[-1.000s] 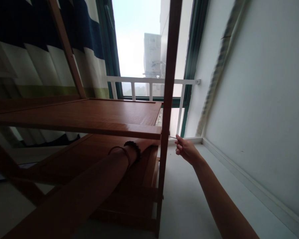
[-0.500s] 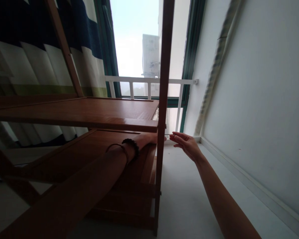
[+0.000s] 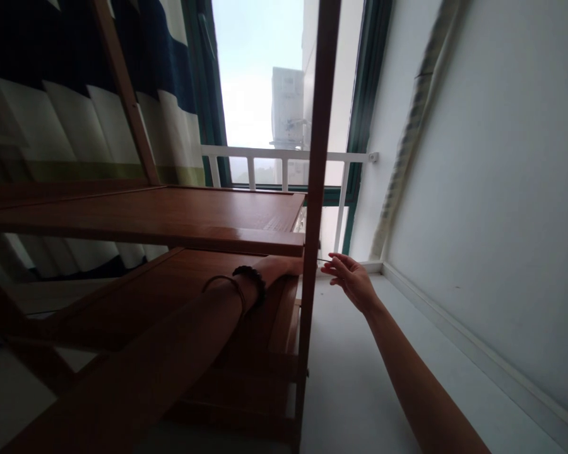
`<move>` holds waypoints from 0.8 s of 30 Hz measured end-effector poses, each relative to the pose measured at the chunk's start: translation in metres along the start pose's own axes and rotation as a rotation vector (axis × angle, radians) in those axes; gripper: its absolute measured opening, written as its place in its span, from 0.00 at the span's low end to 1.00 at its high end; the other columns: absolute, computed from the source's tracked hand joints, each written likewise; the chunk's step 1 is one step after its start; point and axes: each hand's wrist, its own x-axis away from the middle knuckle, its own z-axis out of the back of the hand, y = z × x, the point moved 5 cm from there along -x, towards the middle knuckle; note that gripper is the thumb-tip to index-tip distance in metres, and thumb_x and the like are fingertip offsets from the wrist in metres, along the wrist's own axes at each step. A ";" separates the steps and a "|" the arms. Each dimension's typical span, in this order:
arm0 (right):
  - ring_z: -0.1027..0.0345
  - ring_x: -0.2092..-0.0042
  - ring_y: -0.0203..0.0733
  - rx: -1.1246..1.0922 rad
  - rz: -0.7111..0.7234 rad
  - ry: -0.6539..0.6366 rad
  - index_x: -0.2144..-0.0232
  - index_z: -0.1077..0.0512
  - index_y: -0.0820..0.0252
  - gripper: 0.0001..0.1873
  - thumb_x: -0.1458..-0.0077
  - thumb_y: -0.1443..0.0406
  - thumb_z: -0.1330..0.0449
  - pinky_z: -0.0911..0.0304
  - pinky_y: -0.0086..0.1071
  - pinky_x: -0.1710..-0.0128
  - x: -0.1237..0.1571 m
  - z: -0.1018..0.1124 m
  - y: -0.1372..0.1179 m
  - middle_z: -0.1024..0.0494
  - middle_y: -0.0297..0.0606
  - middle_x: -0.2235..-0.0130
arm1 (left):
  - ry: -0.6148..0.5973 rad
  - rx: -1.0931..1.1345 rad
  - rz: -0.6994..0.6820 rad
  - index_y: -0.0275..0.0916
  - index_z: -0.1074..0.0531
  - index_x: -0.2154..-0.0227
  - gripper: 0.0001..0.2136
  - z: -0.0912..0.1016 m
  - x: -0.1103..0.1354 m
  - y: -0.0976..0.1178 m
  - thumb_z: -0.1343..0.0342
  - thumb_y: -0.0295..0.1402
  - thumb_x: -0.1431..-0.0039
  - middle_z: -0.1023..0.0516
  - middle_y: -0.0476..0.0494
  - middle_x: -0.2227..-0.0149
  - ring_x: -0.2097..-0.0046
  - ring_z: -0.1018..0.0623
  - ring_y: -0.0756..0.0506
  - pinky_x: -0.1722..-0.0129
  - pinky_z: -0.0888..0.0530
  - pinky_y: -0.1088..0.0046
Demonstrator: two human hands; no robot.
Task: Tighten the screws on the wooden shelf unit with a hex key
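Note:
A reddish-brown wooden shelf unit (image 3: 227, 211) fills the left and middle of the view. My left hand (image 3: 288, 266) reaches between two of its boards to the front upright post (image 3: 315, 189), which hides the fingers. Dark beads and a thin bangle circle that wrist. Just right of the post, my right hand (image 3: 348, 275) pinches a thin dark rod (image 3: 324, 260) between thumb and fingertips. The rod points left at the post, near a small bolt head; its far end is not clear. Lower on the post sits another small bolt head (image 3: 307, 372).
Behind the shelf are a green-framed window and a white railing (image 3: 265, 153). A striped curtain (image 3: 170, 132) hangs at the left. On the right stands a white wall (image 3: 502, 189) with a wrapped pipe (image 3: 407, 139) in its corner. Pale floor (image 3: 355, 378) lies below my right hand.
The view has shifted slightly, so the post appears a little further right. My right hand still pinches the rod, with its fingers slightly turned and lower. My left arm stays almost where it was.

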 end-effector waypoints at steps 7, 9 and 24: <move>0.28 0.74 0.39 0.187 0.078 0.078 0.71 0.30 0.63 0.19 0.56 0.52 0.39 0.38 0.26 0.81 0.002 0.001 0.005 0.25 0.37 0.76 | -0.005 -0.027 0.045 0.36 0.27 0.63 0.17 0.000 0.000 -0.001 0.51 0.41 0.50 0.24 0.37 0.60 0.60 0.26 0.41 0.63 0.31 0.72; 0.34 0.82 0.35 0.202 0.058 0.113 0.79 0.34 0.63 0.21 0.55 0.49 0.41 0.42 0.25 0.85 0.003 -0.004 0.005 0.31 0.33 0.84 | -0.005 -0.023 0.046 0.36 0.27 0.63 0.17 0.000 0.001 0.000 0.50 0.41 0.50 0.24 0.37 0.60 0.59 0.26 0.41 0.63 0.31 0.72; 0.32 0.53 0.43 0.075 0.014 -0.115 0.58 0.28 0.58 0.23 0.60 0.64 0.34 0.32 0.30 0.65 0.008 0.003 -0.015 0.24 0.41 0.57 | 0.053 0.134 0.051 0.35 0.27 0.69 0.14 0.002 0.001 -0.002 0.45 0.40 0.56 0.24 0.37 0.66 0.61 0.26 0.39 0.65 0.32 0.70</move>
